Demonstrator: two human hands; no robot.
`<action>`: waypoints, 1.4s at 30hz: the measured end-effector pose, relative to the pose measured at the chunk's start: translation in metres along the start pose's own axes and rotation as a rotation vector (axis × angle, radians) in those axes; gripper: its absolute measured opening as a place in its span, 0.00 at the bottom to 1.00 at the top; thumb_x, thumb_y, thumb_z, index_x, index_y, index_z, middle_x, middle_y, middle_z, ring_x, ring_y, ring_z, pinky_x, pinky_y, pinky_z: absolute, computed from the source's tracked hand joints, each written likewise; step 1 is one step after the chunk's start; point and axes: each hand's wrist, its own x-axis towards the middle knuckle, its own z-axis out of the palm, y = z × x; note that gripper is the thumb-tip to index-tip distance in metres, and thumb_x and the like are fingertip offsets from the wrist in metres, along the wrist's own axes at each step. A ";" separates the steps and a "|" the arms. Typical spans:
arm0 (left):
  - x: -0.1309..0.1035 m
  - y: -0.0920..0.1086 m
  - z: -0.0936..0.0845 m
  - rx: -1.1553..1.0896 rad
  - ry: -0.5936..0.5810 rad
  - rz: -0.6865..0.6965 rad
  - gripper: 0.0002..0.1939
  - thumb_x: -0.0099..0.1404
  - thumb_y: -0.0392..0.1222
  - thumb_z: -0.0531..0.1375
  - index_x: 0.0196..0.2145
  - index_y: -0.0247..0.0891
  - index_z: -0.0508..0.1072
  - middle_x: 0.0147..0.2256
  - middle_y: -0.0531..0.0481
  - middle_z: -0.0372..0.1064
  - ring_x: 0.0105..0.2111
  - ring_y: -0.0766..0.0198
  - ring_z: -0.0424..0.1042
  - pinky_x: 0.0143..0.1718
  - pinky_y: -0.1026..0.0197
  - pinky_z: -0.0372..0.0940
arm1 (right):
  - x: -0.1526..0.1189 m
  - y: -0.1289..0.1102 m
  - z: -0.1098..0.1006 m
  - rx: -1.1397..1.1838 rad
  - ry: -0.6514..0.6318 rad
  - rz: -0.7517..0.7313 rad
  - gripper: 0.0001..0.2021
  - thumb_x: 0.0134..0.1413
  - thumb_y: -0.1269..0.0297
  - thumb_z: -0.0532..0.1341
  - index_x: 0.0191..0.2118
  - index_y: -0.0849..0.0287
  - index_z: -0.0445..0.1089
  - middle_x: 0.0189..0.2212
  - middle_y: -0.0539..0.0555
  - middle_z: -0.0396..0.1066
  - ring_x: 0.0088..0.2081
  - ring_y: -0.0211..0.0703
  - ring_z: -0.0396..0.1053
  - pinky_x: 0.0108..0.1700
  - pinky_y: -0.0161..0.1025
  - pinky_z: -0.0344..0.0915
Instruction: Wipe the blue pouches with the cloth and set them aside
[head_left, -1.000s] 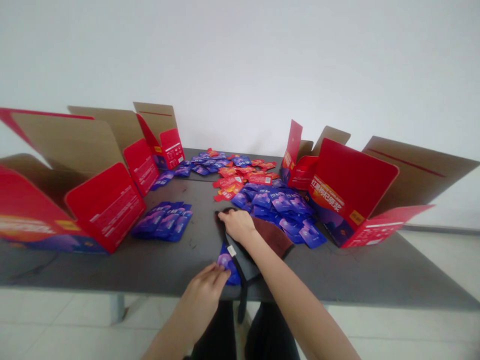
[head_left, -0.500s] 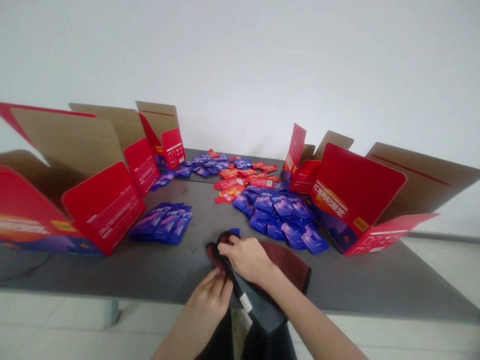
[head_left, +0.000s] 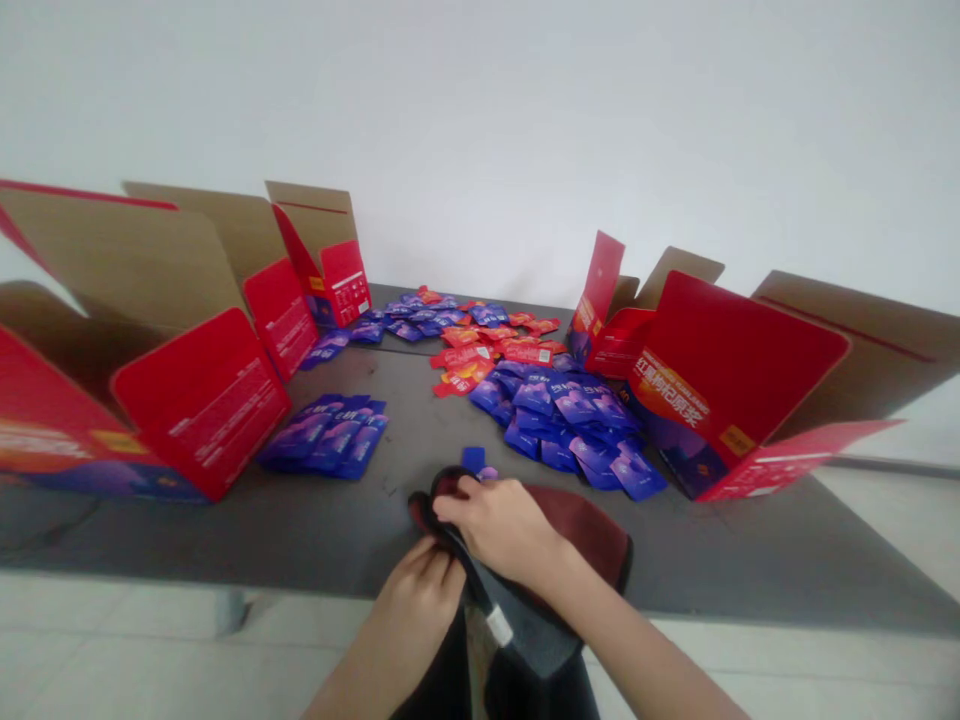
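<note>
At the table's near edge, a folded brown cloth piece with black edging (head_left: 589, 530) is in both my hands; it looks like a small mat, with a grey-black underside and a white tag. My right hand (head_left: 499, 525) is closed over its top, fingers bent round the dark rim. Lower and to the left, my left hand (head_left: 424, 590) pinches the same edge, its fingertips partly hidden under the fold. Just beyond my right hand lies a single blue packet (head_left: 474, 459), partly covered.
Open red cartons stand at the left (head_left: 202, 400) and right (head_left: 720, 380) of the grey table (head_left: 337, 540). A row of blue packets (head_left: 330, 435) lies by the left carton. Blue packets (head_left: 570, 410) are heaped right of centre, with orange packets (head_left: 465, 370) behind.
The view has shifted slightly, and more of the single blue packet shows behind the cloth. Both hands keep almost the same hold on the cloth edge.
</note>
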 end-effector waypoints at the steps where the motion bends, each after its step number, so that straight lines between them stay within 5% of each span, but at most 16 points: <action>1: 0.001 0.000 -0.002 0.006 -0.001 0.007 0.18 0.54 0.22 0.46 0.37 0.29 0.71 0.33 0.42 0.73 0.37 0.58 0.72 0.44 0.57 0.66 | 0.002 0.000 0.004 -0.006 -0.028 -0.010 0.12 0.60 0.63 0.44 0.42 0.47 0.63 0.35 0.49 0.67 0.29 0.38 0.66 0.28 0.33 0.55; 7: 0.004 -0.006 -0.006 0.018 0.062 0.083 0.21 0.56 0.23 0.44 0.44 0.29 0.69 0.39 0.40 0.72 0.40 0.59 0.71 0.44 0.59 0.66 | 0.054 0.026 0.021 -0.031 -0.064 0.144 0.15 0.61 0.61 0.42 0.46 0.48 0.63 0.40 0.54 0.68 0.35 0.40 0.69 0.34 0.35 0.59; 12: 0.007 -0.011 -0.004 -0.211 0.144 -0.022 0.18 0.59 0.26 0.45 0.39 0.34 0.71 0.35 0.45 0.74 0.37 0.61 0.73 0.44 0.58 0.66 | 0.064 0.035 0.002 -0.037 0.051 0.246 0.17 0.62 0.59 0.39 0.46 0.52 0.62 0.39 0.54 0.68 0.35 0.41 0.68 0.34 0.35 0.58; 15: 0.011 -0.011 -0.003 -0.439 0.312 -0.317 0.11 0.62 0.34 0.50 0.36 0.38 0.72 0.34 0.49 0.75 0.35 0.63 0.74 0.38 0.64 0.68 | 0.038 0.036 -0.025 0.031 0.356 0.341 0.18 0.63 0.61 0.37 0.43 0.54 0.61 0.37 0.52 0.67 0.34 0.39 0.66 0.32 0.34 0.56; 18: 0.014 -0.008 0.000 -0.613 0.290 -0.675 0.10 0.63 0.40 0.52 0.40 0.39 0.69 0.31 0.51 0.75 0.31 0.63 0.74 0.33 0.65 0.69 | 0.006 0.039 -0.049 0.133 0.723 0.397 0.16 0.62 0.62 0.40 0.36 0.56 0.63 0.29 0.50 0.65 0.29 0.37 0.62 0.31 0.32 0.54; 21: 0.011 -0.003 0.004 -0.452 0.259 -0.758 0.17 0.60 0.43 0.55 0.47 0.38 0.64 0.38 0.45 0.73 0.40 0.55 0.72 0.41 0.53 0.66 | -0.016 0.041 -0.058 0.171 0.815 0.399 0.14 0.61 0.63 0.43 0.34 0.57 0.63 0.26 0.49 0.62 0.27 0.36 0.59 0.30 0.32 0.53; 26: 0.003 -0.008 0.004 -0.044 0.270 -0.384 0.19 0.61 0.42 0.54 0.50 0.36 0.63 0.54 0.38 0.58 0.57 0.47 0.53 0.53 0.39 0.51 | -0.033 0.032 -0.049 0.218 0.700 0.369 0.13 0.61 0.64 0.44 0.32 0.57 0.63 0.26 0.49 0.61 0.28 0.35 0.60 0.30 0.32 0.52; 30: 0.009 -0.022 -0.001 -0.056 0.072 -0.097 0.13 0.63 0.35 0.50 0.44 0.37 0.69 0.46 0.44 0.69 0.51 0.53 0.63 0.52 0.43 0.55 | -0.031 0.020 -0.040 0.148 0.499 0.265 0.13 0.62 0.64 0.43 0.33 0.56 0.63 0.28 0.49 0.63 0.27 0.34 0.61 0.28 0.32 0.50; 33: 0.015 -0.025 -0.003 -0.109 0.039 -0.018 0.15 0.62 0.30 0.46 0.39 0.34 0.71 0.38 0.44 0.73 0.41 0.59 0.71 0.50 0.48 0.58 | -0.020 0.011 -0.025 0.075 0.311 0.153 0.12 0.62 0.62 0.44 0.36 0.54 0.63 0.31 0.48 0.65 0.28 0.35 0.63 0.27 0.33 0.48; 38: 0.017 -0.021 -0.001 -0.121 0.072 -0.015 0.16 0.58 0.28 0.45 0.28 0.35 0.71 0.22 0.49 0.68 0.28 0.64 0.70 0.55 0.48 0.53 | 0.003 0.006 0.011 0.003 0.031 0.034 0.11 0.60 0.64 0.45 0.41 0.49 0.63 0.35 0.49 0.67 0.28 0.36 0.65 0.27 0.33 0.50; 42: 0.016 -0.024 0.005 -0.120 0.125 0.062 0.17 0.58 0.27 0.45 0.33 0.33 0.72 0.29 0.46 0.72 0.33 0.62 0.71 0.53 0.52 0.57 | 0.033 0.017 0.021 -0.039 -0.042 0.079 0.14 0.61 0.62 0.42 0.45 0.46 0.62 0.39 0.52 0.67 0.32 0.39 0.67 0.31 0.34 0.56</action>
